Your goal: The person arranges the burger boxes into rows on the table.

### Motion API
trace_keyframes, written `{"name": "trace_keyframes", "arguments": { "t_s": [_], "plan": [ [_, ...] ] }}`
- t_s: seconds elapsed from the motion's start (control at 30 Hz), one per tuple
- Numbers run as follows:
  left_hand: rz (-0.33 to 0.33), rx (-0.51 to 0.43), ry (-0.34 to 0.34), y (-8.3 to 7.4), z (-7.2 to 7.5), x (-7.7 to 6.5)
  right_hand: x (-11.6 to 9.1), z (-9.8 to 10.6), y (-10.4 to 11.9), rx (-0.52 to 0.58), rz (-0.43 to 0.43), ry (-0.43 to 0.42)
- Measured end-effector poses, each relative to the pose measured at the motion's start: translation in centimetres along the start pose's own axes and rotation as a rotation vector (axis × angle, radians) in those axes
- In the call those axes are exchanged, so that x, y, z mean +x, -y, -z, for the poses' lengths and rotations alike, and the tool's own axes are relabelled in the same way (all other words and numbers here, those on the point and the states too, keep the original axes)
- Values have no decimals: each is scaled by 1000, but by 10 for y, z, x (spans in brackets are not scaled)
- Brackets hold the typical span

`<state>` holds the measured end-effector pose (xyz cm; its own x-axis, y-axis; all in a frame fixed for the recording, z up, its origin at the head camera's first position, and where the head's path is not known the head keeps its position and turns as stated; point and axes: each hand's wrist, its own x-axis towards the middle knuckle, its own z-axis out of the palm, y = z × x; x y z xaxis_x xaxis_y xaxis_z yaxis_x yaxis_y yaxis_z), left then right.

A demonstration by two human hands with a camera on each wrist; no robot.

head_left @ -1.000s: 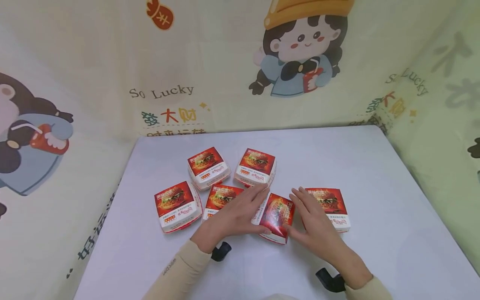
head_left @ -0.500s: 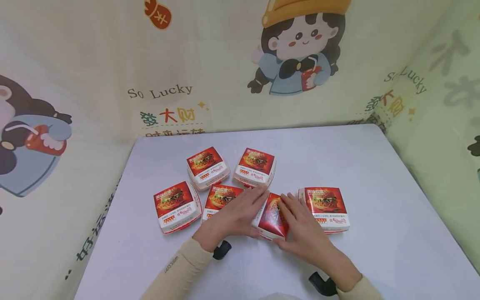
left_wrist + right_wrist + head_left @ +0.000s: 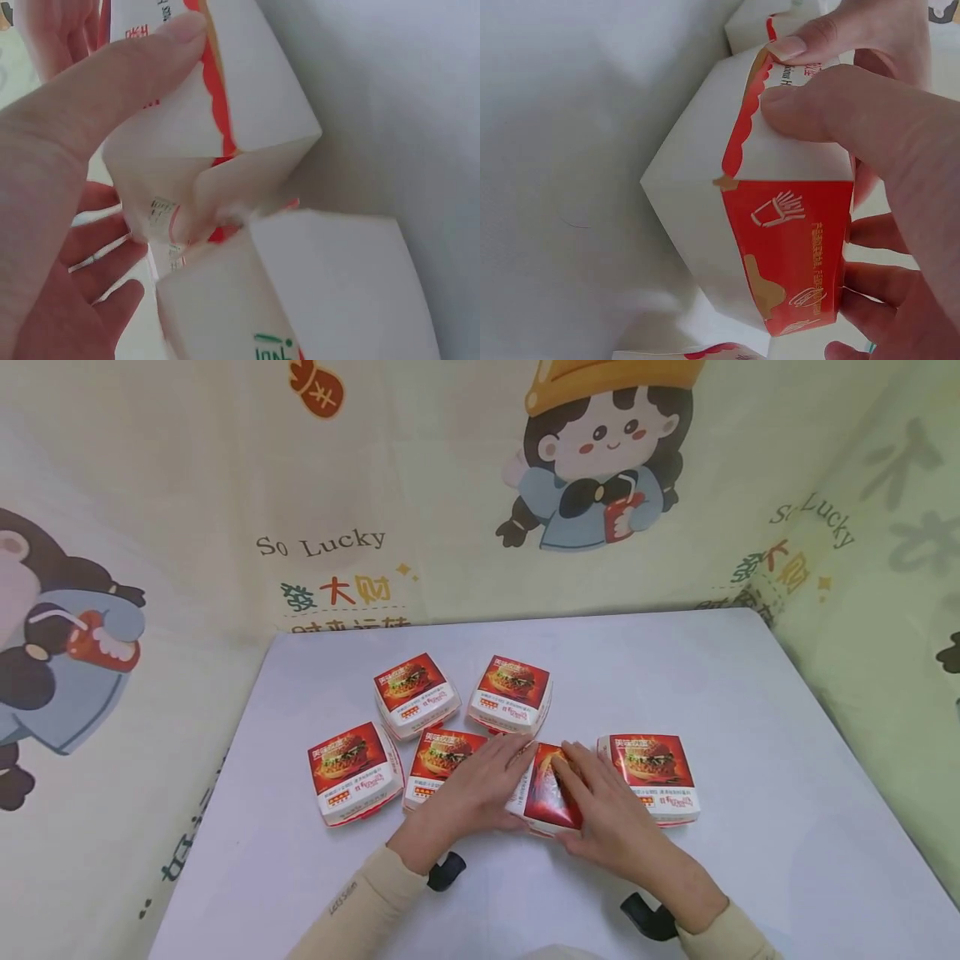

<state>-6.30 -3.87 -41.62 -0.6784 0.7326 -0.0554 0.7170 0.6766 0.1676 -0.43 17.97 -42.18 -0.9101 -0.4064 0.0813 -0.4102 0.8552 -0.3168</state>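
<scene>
Between my two hands sits a red-and-white burger box (image 3: 553,793) with a burger picture on its lid. My left hand (image 3: 480,789) holds its left side, thumb on the near face and fingers toward the far side. My right hand (image 3: 615,810) grips the right side in the same manner, fingers reaching over the lid's edge. In the right wrist view both thumbs press the near wall of this carton (image 3: 795,142), close to its scalloped red flap. Another burger box (image 3: 442,756) lies just left of it, partly hidden by my left hand.
Two burger boxes stand farther back, one at left (image 3: 416,693) and one at right (image 3: 512,692). A further box (image 3: 352,772) sits at far left, another (image 3: 651,777) right of my right hand. All rest on the white table (image 3: 787,827), before a printed cloth (image 3: 450,485).
My right hand has moved left from beside the held burger box onto its right side. The box has turned slightly, and my left thumb has drawn in along its near face.
</scene>
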Motion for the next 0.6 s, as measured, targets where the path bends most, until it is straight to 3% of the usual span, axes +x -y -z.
{"name": "trace_keyframes", "arguments": {
  "t_s": [0.4,0.6],
  "plan": [
    [19,11,-128,-4,-3,-6,5,9,-7,-4,35,9],
    [31,-67,-51,-4,2,-10,7,15,-11,7,86,38]
  ]
}}
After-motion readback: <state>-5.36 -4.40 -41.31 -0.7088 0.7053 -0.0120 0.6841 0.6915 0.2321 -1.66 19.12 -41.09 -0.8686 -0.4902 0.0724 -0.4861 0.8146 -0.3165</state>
